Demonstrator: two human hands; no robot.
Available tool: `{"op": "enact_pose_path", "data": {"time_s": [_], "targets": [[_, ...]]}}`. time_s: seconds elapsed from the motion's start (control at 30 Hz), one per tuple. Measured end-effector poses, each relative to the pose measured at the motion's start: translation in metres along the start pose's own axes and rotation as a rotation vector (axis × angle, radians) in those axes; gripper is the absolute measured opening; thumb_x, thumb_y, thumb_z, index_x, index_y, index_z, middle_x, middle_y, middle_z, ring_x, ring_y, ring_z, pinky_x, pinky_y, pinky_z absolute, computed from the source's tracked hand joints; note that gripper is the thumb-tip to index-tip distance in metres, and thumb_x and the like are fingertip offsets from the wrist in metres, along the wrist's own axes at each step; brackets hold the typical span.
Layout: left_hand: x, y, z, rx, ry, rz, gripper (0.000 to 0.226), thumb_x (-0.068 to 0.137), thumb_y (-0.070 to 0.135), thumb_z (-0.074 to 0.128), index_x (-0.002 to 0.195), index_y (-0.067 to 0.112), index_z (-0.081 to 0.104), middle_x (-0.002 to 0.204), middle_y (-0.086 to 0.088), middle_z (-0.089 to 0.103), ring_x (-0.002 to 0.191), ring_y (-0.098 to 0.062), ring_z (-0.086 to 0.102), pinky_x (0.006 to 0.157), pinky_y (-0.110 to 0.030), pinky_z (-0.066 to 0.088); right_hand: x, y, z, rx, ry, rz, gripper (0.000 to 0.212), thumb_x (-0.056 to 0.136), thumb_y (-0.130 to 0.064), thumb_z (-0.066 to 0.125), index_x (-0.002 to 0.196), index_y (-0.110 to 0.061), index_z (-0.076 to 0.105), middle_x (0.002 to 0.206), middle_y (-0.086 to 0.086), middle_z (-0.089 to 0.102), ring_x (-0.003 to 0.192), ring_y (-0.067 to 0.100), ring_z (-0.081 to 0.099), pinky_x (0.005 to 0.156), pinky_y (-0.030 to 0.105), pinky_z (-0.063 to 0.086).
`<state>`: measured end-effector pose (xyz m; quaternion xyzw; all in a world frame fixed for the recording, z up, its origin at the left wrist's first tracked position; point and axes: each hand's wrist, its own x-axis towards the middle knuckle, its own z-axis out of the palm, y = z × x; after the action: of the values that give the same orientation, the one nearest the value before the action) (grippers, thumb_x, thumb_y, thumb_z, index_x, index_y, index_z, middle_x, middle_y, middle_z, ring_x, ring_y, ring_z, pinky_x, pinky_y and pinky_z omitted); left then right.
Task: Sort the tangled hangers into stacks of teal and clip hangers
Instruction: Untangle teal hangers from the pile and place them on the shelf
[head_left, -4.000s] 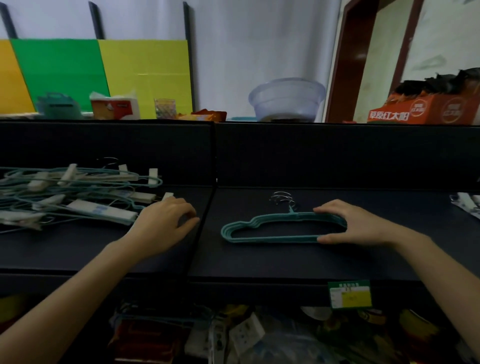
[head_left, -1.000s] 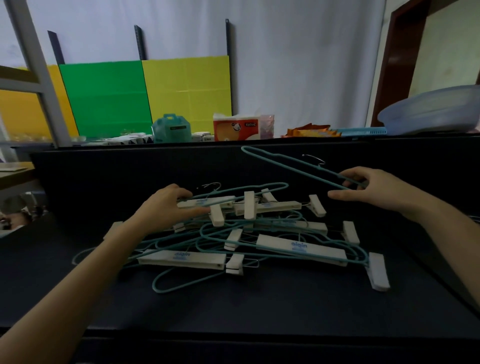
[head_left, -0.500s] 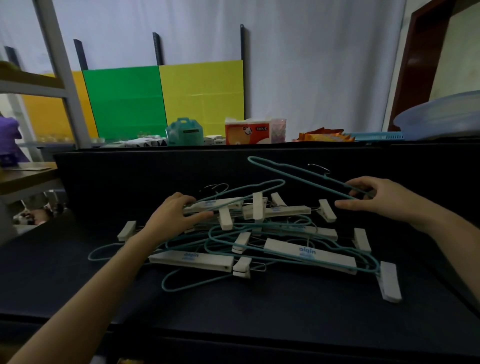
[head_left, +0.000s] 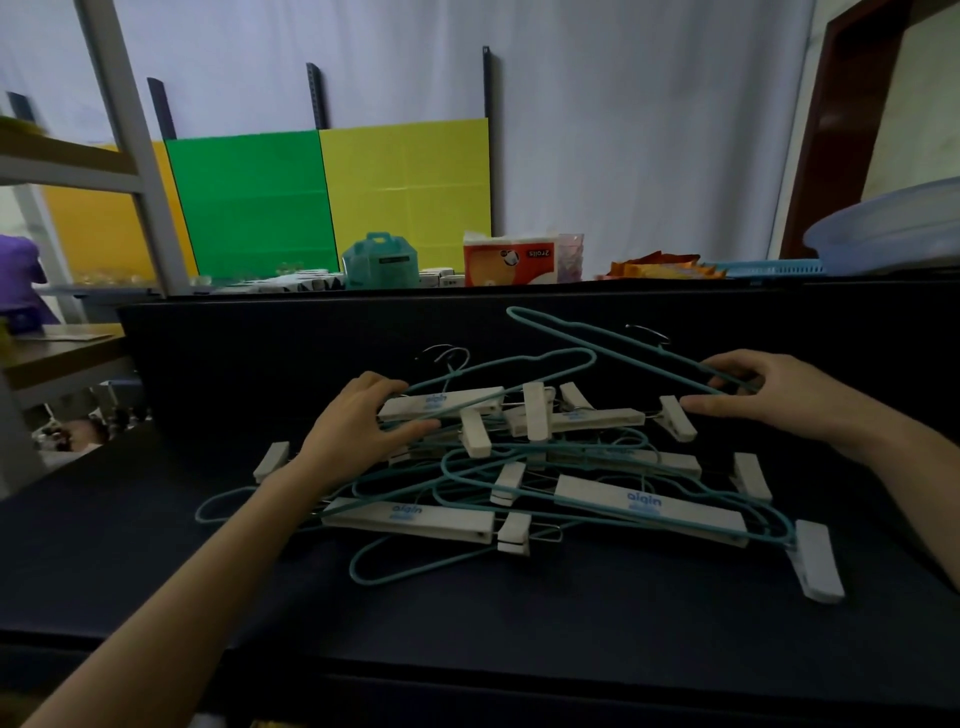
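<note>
Scarcely moved: teal hanger (head_left: 675, 360) pinched aloft by right hand (head_left: 779, 395); clip hanger (head_left: 441, 402) gripped by left hand (head_left: 353, 431). Black shelf (head_left: 519, 623); tissue pack (head_left: 511, 258) upper centre.

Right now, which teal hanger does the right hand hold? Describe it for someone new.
On the dark shelf lies a tangled hanger pile. At its back right, the right hand grips one teal hanger: alone raised above the pile, slanting, without clips.

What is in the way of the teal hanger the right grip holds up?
Nothing visible: the right grip holds the teal hanger above the pile, its hook free in the air. The left grip holds a clip hanger.
</note>
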<state>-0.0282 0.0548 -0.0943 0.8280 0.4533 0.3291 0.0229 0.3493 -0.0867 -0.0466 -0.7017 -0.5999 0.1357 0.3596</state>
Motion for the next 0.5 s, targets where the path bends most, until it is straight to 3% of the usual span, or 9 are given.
{"op": "enact_pose_path", "data": {"time_s": [0.23, 0.5], "targets": [[0.001, -0.004, -0.010, -0.016, -0.119, 0.005, 0.084, 0.059, 0.078, 0.047, 0.117, 0.019, 0.060, 0.096, 0.014, 0.049, 0.079, 0.001, 0.048, 0.065, -0.013, 0.035, 0.002, -0.005, 0.000, -0.011, 0.003, -0.002, 0.095, 0.040, -0.073, 0.067, 0.122, -0.028, 0.053, 0.097, -0.017, 0.054, 0.088, 0.005, 0.051, 0.067, 0.023, 0.040], [-0.005, -0.006, -0.024, 0.023, -0.168, -0.028, 0.088, 0.055, 0.085, 0.041, 0.109, 0.019, 0.065, 0.087, 0.015, 0.052, 0.076, -0.002, 0.050, 0.060, -0.017, 0.035, 0.000, -0.009, 0.002, -0.030, -0.011, -0.002, 0.098, 0.039, -0.072, 0.066, 0.125, -0.026, 0.052, 0.098, -0.017, 0.053, 0.088, 0.004, 0.050, 0.078, 0.029, 0.041]]}}
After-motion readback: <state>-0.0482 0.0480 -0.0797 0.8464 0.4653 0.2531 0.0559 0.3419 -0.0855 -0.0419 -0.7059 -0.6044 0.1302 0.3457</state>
